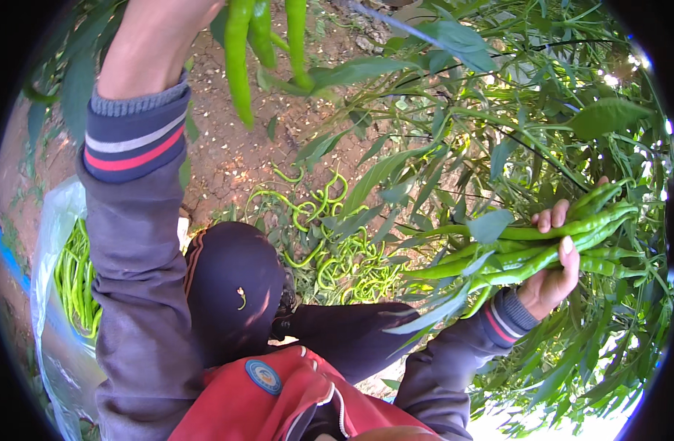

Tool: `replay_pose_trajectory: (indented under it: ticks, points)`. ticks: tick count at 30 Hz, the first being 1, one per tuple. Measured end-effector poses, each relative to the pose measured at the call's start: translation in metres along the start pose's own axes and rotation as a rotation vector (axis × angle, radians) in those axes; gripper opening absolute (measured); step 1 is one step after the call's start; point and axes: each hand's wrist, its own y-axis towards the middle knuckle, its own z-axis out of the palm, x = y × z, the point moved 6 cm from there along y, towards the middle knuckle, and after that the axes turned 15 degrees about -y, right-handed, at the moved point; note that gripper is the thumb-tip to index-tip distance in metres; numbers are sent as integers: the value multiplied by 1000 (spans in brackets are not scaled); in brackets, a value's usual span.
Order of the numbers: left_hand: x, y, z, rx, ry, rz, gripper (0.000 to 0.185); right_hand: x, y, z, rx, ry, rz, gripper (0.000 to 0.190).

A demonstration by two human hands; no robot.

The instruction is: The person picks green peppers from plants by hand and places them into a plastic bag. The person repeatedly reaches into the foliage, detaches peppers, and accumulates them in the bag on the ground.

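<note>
My right hand point(557, 270) grips a bunch of long green chili peppers point(527, 256) at the right, with its thumb over them and leaves around. My left hand point(168, 27) reaches up past the top edge; its fingers are cut off, so its grip is hidden. Just right of it, several green peppers point(237, 60) hang down; whether it holds them cannot be seen. On my left, partly behind my sleeve, a clear plastic bag point(58, 204) contains many green peppers point(77, 275).
Leafy pepper plants point(535, 138) fill the right side, with stems reaching towards the middle. Curled thin peppers point(353, 264) lie on the dry soil point(221, 149) beyond my knees. A blue strip point(8, 256) runs at the far left. A small stem piece point(241, 297) rests on my knee.
</note>
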Motion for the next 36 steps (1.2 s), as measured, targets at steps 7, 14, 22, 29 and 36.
replay_pose_trajectory:
  ticks: [7,14,22,29,36]
  points:
    - [9,-27,-1,-30,-43,-413,44,5,5,-6,102,132,41,92]
    - [-43,-89,12,6,-580,-653,40,55,-11,74,488,95,-55,98]
    - [-215,-226,31,-274,-243,-470,47,112,-181,215,1095,330,14,72]
    - [-258,-318,72,-544,15,-416,44,114,-237,224,1073,477,-31,51]
    - [-242,-318,84,-527,-46,-128,20,106,-263,215,1111,497,-18,60]
